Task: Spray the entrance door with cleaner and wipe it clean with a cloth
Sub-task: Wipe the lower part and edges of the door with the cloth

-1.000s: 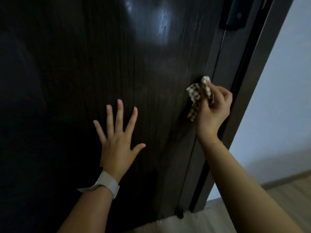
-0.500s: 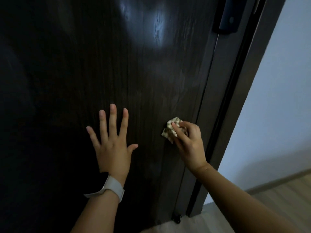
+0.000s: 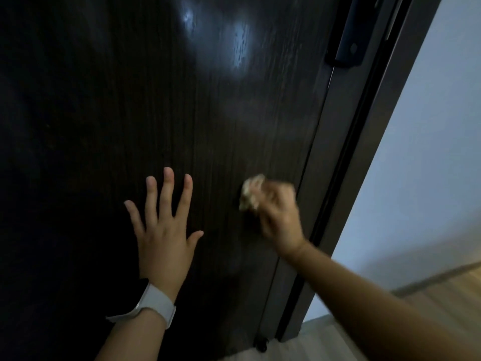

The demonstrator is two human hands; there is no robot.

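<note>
Door [image 3: 208, 126] of dark woodgrain fills the head view, its upper panel catching pale glare beside a black lock plate [image 3: 348, 43]. Left hand [image 3: 166, 238] presses flat, fingers spread, while right hand [image 3: 279, 214] grips a bunched cloth [image 3: 251, 190] against the panel near the frame [image 3: 364, 157], beside a pale wall [image 3: 421, 152] and wooden floor [image 3: 442, 295].

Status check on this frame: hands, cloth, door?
Left hand flat on door, fingers spread. Right hand grips bunched cloth against door near its edge, blurred. Nothing in the way.
</note>
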